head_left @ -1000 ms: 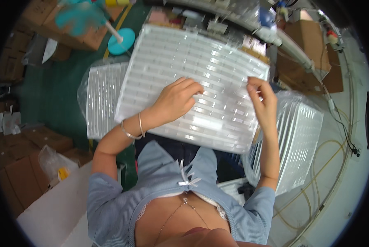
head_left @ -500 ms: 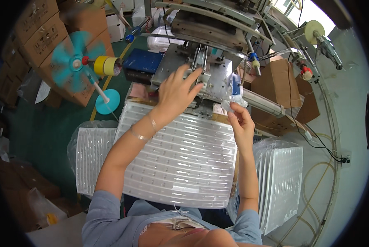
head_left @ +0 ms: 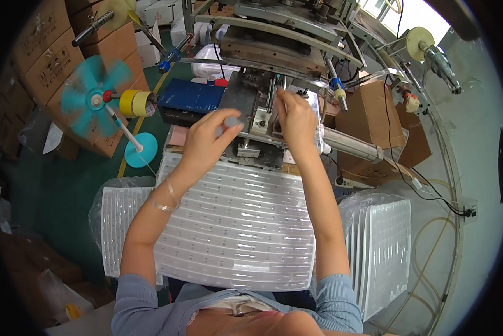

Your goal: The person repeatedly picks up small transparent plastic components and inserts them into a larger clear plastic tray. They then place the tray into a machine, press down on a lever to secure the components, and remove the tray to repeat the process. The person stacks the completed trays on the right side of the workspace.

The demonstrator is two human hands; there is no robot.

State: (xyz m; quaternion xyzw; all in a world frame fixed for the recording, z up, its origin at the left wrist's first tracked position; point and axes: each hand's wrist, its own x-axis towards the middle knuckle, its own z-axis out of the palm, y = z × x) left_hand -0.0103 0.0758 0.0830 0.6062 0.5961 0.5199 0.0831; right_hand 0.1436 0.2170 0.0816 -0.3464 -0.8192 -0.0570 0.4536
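My left hand (head_left: 204,141) is at the left front edge of the machine's metal bed (head_left: 235,95). Between its thumb and fingers is a small translucent piece (head_left: 232,121), too small to tell its kind. Over the metal fixture (head_left: 261,120) in the middle of the bed, my right hand (head_left: 297,120) reaches in with fingertips drawn together. What they grip, if anything, is hidden. Below both hands lies a wide white tray (head_left: 234,218) with rows of small clear pieces.
The press head (head_left: 274,47) hangs above the bed. A turquoise fan (head_left: 96,101) and a blue box (head_left: 189,96) stand left. More white trays (head_left: 381,252) are stacked on the right, with an open carton (head_left: 370,120) behind. A smaller tray (head_left: 122,224) lies left.
My left hand has drawn back left from the fixture and now holds a small translucent piece. My right hand, which held a clear piece at the right, has moved up and left to the fixture.
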